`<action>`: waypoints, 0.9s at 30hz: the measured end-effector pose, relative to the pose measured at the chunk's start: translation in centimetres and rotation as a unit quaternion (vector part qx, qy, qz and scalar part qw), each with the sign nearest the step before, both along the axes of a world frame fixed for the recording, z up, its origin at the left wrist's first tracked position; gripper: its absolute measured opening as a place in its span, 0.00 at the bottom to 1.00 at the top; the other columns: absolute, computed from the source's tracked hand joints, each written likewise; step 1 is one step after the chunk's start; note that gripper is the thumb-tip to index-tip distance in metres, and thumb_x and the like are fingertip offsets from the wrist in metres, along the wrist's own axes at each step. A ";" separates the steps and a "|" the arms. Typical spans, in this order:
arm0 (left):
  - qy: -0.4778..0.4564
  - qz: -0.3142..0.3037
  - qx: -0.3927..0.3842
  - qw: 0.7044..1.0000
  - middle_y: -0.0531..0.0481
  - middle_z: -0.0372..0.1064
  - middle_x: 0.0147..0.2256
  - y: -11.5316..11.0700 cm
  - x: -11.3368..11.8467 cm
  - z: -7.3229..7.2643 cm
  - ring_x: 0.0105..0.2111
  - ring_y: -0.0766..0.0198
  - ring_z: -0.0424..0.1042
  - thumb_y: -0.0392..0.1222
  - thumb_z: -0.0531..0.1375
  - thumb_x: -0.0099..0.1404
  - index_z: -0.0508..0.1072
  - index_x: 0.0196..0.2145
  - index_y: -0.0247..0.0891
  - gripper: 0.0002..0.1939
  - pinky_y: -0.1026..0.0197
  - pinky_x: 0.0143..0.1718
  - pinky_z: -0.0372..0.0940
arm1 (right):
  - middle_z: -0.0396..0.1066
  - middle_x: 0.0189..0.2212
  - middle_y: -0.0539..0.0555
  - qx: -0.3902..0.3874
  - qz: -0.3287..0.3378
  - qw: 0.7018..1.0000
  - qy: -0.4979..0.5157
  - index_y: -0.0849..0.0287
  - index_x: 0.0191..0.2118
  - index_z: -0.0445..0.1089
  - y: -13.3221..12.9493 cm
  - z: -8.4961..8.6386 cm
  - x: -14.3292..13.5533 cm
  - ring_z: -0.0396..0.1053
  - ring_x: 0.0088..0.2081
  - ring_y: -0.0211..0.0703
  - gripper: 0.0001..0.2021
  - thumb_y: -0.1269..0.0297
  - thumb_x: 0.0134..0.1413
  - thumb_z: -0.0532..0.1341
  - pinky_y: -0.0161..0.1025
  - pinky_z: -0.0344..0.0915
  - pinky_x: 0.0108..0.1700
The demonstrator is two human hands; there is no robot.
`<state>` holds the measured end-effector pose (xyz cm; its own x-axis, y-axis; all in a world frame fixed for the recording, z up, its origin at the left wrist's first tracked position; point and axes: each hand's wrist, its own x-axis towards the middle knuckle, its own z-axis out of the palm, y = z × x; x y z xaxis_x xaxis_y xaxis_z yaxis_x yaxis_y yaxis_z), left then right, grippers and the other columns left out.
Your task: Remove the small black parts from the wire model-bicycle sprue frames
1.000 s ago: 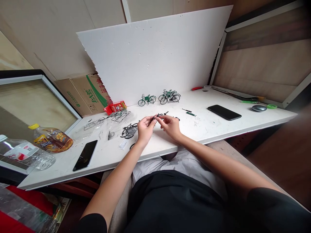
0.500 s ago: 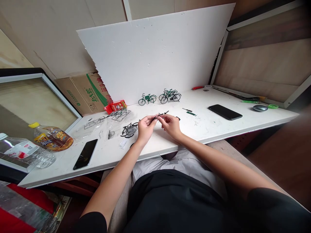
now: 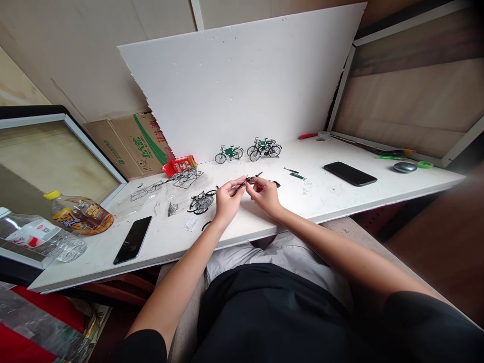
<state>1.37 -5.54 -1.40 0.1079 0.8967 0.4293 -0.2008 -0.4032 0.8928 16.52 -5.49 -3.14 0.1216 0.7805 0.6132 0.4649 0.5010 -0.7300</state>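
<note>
Small dark model parts are pinched between both hands above the front of the white table. My left hand is closed on them from the left, my right hand from the right, and the fingertips nearly meet. Fingers hide much of the parts' shape. Left of my left hand lie black bicycle parts with spoked wheels. Behind the hands stand a green model bicycle and a close group of dark and green model bicycles.
A black phone and two bottles lie at the left, near a wire-like parts frame and a red packet. Rightward are green tools, another phone and a mouse. A white board stands behind.
Both hands have shifted very slightly around the dark parts, which now sit at a slightly different angle between the fingers. A curved black piece by my left wrist shows more fully.
</note>
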 end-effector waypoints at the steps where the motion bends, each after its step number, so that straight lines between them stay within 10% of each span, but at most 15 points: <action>1: 0.000 -0.002 0.002 1.000 0.36 0.77 0.57 -0.1 0.0 0.0 0.58 0.49 0.77 0.44 0.72 0.61 0.82 0.44 0.36 0.15 0.44 0.67 0.67 | 0.68 0.18 0.49 0.002 0.000 1.000 -0.003 0.58 0.37 0.75 0.0 0.0 0.0 0.64 0.22 0.41 0.16 0.49 0.65 0.61 0.39 0.62 0.31; 27: -0.058 0.034 -0.013 0.998 0.35 0.82 0.48 0.5 -1.2 1.9 0.52 0.52 0.81 0.42 0.74 0.57 0.79 0.42 0.31 0.18 0.47 0.61 0.70 | 0.69 0.19 0.49 0.016 0.035 0.999 -0.001 0.59 0.47 0.81 -0.8 1.0 -0.1 0.64 0.23 0.39 0.18 0.51 0.65 0.63 0.38 0.62 0.31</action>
